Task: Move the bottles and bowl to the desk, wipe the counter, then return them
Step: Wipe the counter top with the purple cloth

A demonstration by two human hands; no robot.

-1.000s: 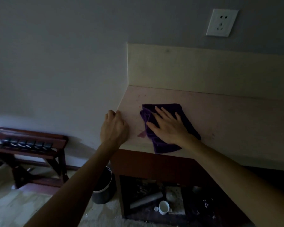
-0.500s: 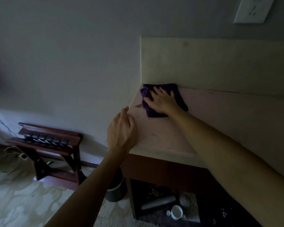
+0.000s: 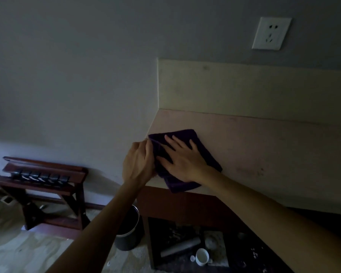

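— At the bench's (image 3: 264, 146) left front corner, where's your cloth (image 3: 205, 154)?
— Flat under your right hand (image 3: 182, 161), fingers spread straight. Your left hand (image 3: 139, 164) curls at its edge; dim light hides whether that grip pinches it.

The room was dim and the head view underexposed, with muted, greyish colours. The brightest patches were the pale backsplash (image 3: 244, 91) and the wall socket (image 3: 271, 33). Deep shadow swallowed the shelf under the tabletop (image 3: 264, 146), and the purple cloth (image 3: 203, 154) read nearly black. Straight edges bowed toward the frame borders. Detail was soft and grainy.
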